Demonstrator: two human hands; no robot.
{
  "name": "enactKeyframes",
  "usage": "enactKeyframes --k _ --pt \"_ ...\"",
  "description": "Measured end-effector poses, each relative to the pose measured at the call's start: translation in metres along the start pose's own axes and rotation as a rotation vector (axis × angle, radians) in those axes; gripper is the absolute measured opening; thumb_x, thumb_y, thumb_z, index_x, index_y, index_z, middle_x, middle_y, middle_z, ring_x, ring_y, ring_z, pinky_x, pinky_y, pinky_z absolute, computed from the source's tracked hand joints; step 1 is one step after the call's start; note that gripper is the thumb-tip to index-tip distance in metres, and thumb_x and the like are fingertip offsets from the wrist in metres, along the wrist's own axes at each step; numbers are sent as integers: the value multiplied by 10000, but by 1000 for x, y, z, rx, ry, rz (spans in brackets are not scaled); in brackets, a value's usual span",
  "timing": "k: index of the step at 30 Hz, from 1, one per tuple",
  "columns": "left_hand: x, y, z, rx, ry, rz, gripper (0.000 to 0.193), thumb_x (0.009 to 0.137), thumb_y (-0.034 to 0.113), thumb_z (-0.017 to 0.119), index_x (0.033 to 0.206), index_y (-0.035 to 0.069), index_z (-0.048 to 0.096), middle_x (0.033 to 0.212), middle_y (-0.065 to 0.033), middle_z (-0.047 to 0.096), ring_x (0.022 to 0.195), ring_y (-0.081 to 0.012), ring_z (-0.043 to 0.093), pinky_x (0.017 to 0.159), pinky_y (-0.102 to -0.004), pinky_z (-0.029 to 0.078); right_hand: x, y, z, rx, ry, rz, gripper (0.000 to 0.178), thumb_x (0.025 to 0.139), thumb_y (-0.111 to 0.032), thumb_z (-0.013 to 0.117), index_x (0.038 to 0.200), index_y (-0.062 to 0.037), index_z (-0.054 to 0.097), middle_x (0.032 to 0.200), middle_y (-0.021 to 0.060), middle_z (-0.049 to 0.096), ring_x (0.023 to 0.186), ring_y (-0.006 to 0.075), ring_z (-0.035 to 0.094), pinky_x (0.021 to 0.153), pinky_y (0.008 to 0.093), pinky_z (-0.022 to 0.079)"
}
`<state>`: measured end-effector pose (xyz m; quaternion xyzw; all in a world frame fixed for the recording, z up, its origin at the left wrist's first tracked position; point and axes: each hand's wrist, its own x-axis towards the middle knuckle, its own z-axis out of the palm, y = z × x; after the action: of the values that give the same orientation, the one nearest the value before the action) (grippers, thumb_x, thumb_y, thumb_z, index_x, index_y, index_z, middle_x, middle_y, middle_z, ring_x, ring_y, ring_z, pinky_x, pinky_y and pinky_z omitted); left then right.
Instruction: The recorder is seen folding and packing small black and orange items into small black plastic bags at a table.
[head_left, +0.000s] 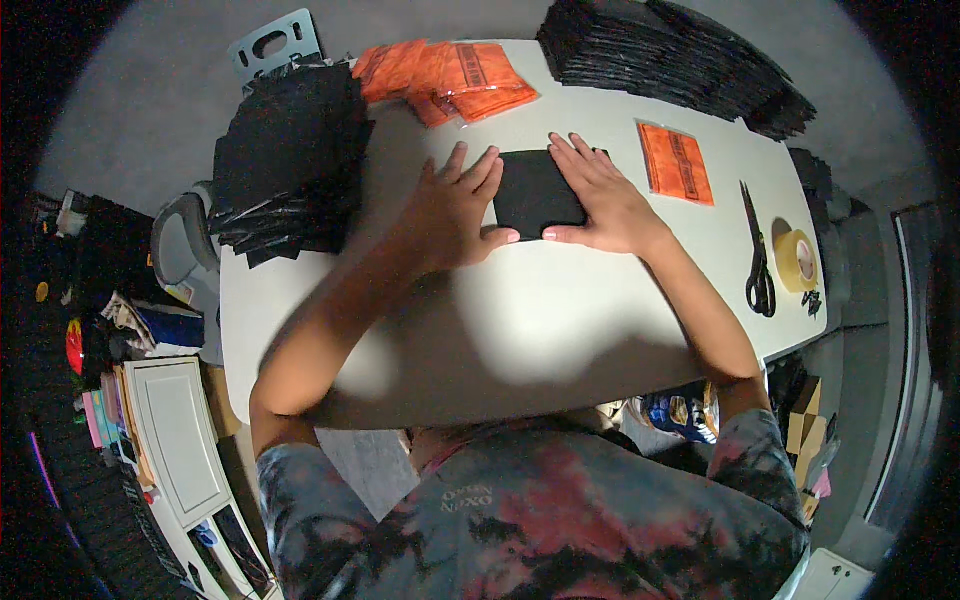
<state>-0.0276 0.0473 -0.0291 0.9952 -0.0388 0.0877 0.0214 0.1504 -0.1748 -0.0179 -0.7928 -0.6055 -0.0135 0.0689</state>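
Observation:
A flat black square piece [537, 194], perhaps folded cloth or a pouch, lies on the white table [520, 320] in front of me. Along its left edge rests my left hand [458, 212], fingers stretched and apart. My right hand [605, 205] lies flat over its right edge, fingers pointing away from me and the thumb at the near edge. Both palms face down, and neither hand grips anything. Just beyond my right hand sits a single orange packet [676, 164] in clear plastic.
A tall stack of black packets [290, 150] stands at the left, with several orange packets [450, 75] at the back. Another long black stack [670, 60] fills the far right. Scissors [757, 255] and a tape roll [796, 261] lie near the right edge. A chair [186, 238] is at the left.

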Motion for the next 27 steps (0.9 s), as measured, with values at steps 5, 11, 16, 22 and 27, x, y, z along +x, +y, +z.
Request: enactKeyframes --k 5,11,16,22,27 --pt "-3 -4 0 -4 -13 -55 1057 904 716 607 1561 -74 355 1675 -263 273 1540 -488 255 1196 -654 269 -1 -2 0 23 14 -2 1217 831 -814 614 1611 46 252 1709 198 226 1592 395 167 1290 530 184" --pt "1 -6 -15 22 -134 -52 1080 902 738 591 1576 -65 332 1674 -268 269 1539 -483 257 1222 -608 268 2 -1 -1 72 19 -15 1201 818 -737 695 1620 32 239 1720 194 198 1592 408 163 1273 569 197" --pt "11 5 -34 66 -189 -32 1041 898 679 646 1547 -84 361 1640 -286 321 1504 -455 343 1214 -553 322 -3 16 -6 230 52 -13 1223 804 -752 708 1606 55 258 1685 247 257 1570 418 228 1277 542 213" --pt "22 -2 -32 -40 -7 -46 811 926 437 743 1490 -65 446 1487 -268 526 1363 -388 538 1157 -484 424 -38 48 -75 558 280 180 536 877 -329 819 1307 -32 699 1284 185 720 1105 296 722 963 413 559" --pt "112 76 -47 -333 67 290 533 950 300 724 1363 -14 603 1326 -204 668 1207 -370 633 1078 -472 483 -96 139 -73 460 321 364 214 806 -131 793 1000 -43 803 1011 166 780 849 302 741 803 393 581"
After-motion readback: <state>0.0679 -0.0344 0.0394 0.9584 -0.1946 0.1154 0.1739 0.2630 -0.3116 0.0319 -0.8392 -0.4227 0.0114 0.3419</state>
